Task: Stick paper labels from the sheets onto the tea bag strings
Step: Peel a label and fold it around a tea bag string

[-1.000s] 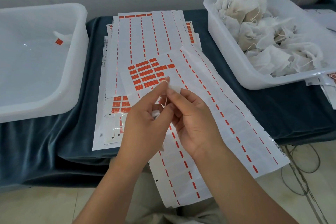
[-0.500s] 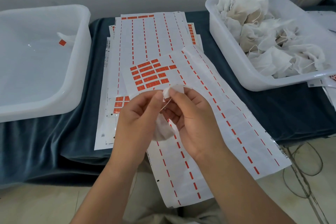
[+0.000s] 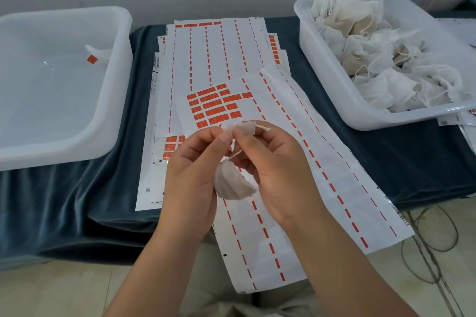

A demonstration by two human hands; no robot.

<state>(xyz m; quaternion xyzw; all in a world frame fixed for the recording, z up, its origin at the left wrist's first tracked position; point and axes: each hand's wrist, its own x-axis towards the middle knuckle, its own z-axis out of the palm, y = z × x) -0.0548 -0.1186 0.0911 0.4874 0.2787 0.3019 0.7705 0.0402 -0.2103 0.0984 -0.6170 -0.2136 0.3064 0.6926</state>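
A small white tea bag (image 3: pixel 233 184) hangs between my hands above the label sheets. Its string (image 3: pixel 235 154) runs up to a paper label (image 3: pixel 244 127), white side toward me. My left hand (image 3: pixel 192 170) and my right hand (image 3: pixel 273 162) both pinch that label with thumb and forefinger, fingertips almost touching. Beneath lies the top label sheet (image 3: pixel 296 175), mostly peeled, with a block of orange labels (image 3: pixel 216 105) left on it.
A white tub (image 3: pixel 324 80) at the right holds several unlabelled tea bags (image 3: pixel 381 59). The white tub (image 3: pixel 121 64) at the left holds one labelled bag (image 3: pixel 96 55). More label sheets (image 3: pixel 211 54) are stacked on the dark blue cloth (image 3: pixel 108 188). Cables lie on the floor at right.
The tea bag has dropped lower and hangs free between my hands. Both hands stayed above the sheet, pinching the label.
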